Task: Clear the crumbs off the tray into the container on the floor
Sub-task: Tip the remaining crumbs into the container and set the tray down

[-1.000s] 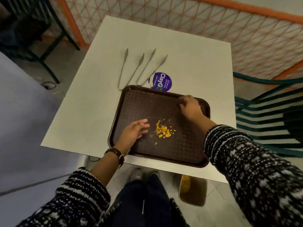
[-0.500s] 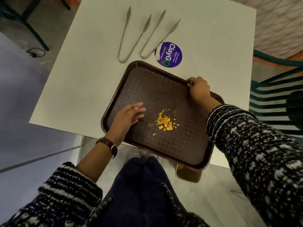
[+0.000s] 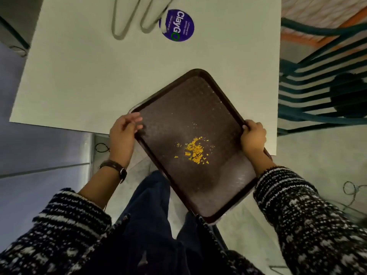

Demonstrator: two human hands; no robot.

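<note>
A dark brown tray (image 3: 188,108) lies turned at an angle, its far part over the white table (image 3: 89,76) and its near half out past the table's front edge, above my legs. A small heap of yellow crumbs (image 3: 195,148) sits near the tray's middle. My right hand (image 3: 253,137) is closed around the tray's right rim. My left hand (image 3: 122,133) holds the left rim near its corner, fingers curled over the edge. The container on the floor is hidden, probably under the tray.
Two metal tongs (image 3: 119,26) and a round purple sticker (image 3: 176,24) lie at the table's far side. A teal slatted chair (image 3: 317,92) stands right of the table. My dark trousers (image 3: 147,215) are below the tray. A cable (image 3: 351,191) lies on the floor at right.
The tray has slid toward me off the table's front edge and turned. My left hand left the tray's surface and took the left rim; my right hand shifted along the right rim.
</note>
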